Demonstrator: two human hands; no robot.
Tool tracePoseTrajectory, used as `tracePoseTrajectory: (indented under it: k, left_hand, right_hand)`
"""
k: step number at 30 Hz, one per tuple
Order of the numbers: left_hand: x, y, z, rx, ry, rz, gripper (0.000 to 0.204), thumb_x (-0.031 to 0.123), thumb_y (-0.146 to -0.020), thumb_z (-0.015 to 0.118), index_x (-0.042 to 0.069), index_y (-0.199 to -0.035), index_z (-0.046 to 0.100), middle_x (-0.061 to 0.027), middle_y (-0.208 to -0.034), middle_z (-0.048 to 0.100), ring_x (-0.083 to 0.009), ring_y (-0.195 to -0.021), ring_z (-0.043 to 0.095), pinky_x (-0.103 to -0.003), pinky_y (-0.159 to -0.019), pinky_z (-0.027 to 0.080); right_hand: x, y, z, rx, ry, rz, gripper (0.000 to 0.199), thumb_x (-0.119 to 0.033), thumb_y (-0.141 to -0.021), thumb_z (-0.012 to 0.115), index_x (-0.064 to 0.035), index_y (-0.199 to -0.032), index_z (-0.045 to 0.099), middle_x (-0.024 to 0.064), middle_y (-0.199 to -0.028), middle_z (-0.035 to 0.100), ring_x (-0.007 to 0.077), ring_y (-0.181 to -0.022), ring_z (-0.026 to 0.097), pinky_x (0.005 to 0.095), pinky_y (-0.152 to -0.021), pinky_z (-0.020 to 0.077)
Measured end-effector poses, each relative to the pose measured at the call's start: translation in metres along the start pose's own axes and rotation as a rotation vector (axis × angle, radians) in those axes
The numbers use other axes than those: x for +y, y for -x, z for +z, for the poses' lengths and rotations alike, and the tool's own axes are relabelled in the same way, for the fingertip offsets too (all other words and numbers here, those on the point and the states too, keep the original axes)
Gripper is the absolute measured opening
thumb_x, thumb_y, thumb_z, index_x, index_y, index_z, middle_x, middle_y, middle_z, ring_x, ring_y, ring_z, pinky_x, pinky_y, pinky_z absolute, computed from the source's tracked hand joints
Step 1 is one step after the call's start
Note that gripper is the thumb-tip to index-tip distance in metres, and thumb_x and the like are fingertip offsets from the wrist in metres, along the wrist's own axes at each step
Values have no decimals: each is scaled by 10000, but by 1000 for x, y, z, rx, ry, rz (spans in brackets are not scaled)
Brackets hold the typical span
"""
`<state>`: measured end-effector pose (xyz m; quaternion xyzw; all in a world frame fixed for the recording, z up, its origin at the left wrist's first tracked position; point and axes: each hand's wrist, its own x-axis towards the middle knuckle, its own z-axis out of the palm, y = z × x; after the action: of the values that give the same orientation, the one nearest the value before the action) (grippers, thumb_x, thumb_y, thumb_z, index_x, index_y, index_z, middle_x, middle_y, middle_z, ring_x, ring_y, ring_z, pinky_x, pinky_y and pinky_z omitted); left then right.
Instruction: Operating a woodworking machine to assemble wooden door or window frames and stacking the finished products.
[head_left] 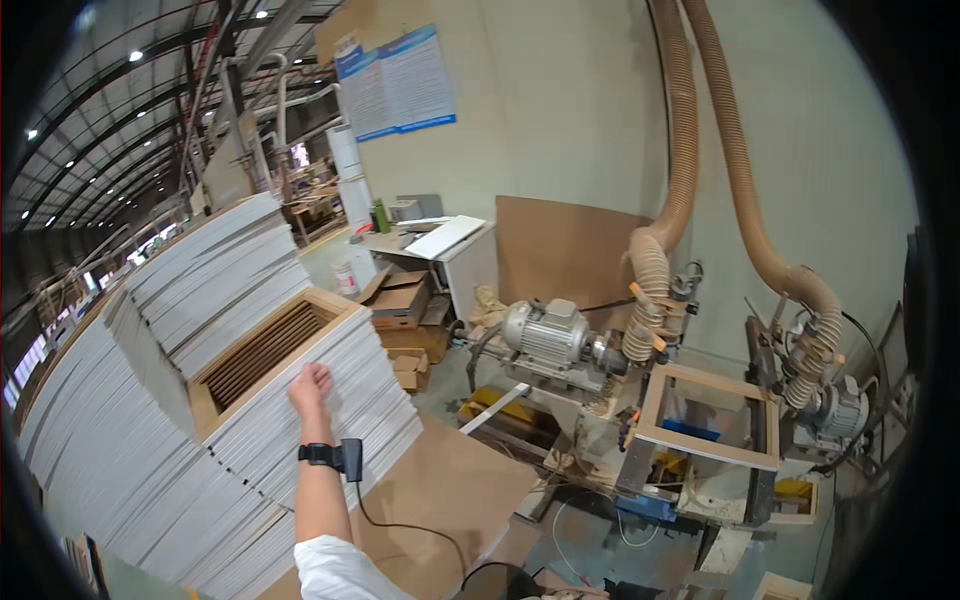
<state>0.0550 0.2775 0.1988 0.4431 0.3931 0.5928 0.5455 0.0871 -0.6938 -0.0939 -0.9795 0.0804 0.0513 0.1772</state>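
Currently seeing left hand (311,387) curled into a loose fist, black wristband (322,456) at 6 o'clock, open wooden frame (208,414) just beside at 10, on top of white-edged stack (362,378); can't tell about contact. Farther out, finding grey motor (545,335) between 2 and 3 o'clock, ribbed hose (685,120) at 2, and second wooden frame (652,402) at 3, lying across machine bed (637,466).
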Motion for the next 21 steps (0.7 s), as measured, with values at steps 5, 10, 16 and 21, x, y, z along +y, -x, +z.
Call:
tracePoseTrajectory:
  k: [5, 10, 16, 21]
  left_hand:
    - [-13, 8, 31, 134, 259, -51, 354, 339, -884, 466, 10, -777, 542, -78, -660, 574, -151, -575, 537, -242, -490, 441]
    - [-86, 183, 160, -399, 589, -329, 356, 426, -863, 476, 149, -642, 439, -6, -525, 451, -123, -517, 480, -229, -471, 398]
    - [-221, 499, 288, -1298, 220, -1529, 522, 314, -850, 540, -28, -1207, 371, -184, -1158, 476, -277, -1074, 482, -378, -930, 391]
    - [-313, 559, 360, -960, 191, -1407, 499, 336, -842, 539, 48, -1217, 379, -103, -1202, 451, -263, -1118, 427, -457, -945, 342]
  right_hand:
    - [-88, 25, -68, 50, -6, 179, 532, -346, -774, 583, 6, -1155, 465, 257, -1129, 486, 372, -1009, 502, 385, -841, 417]
    - [-100, -3, -123, 217, -67, 423, 406, -236, -826, 530, -10, -1160, 488, 225, -1063, 552, 369, -986, 518, 388, -828, 420]
    - [-177, -88, -200, 420, -415, 56, 335, 48, -701, 511, -22, -1020, 585, 120, -770, 614, 152, -758, 560, 298, -705, 441]
    - [-254, -178, -213, 211, -114, -522, 485, 37, -609, 549, -102, -1074, 560, 124, -795, 586, 302, -756, 575, 354, -628, 474]
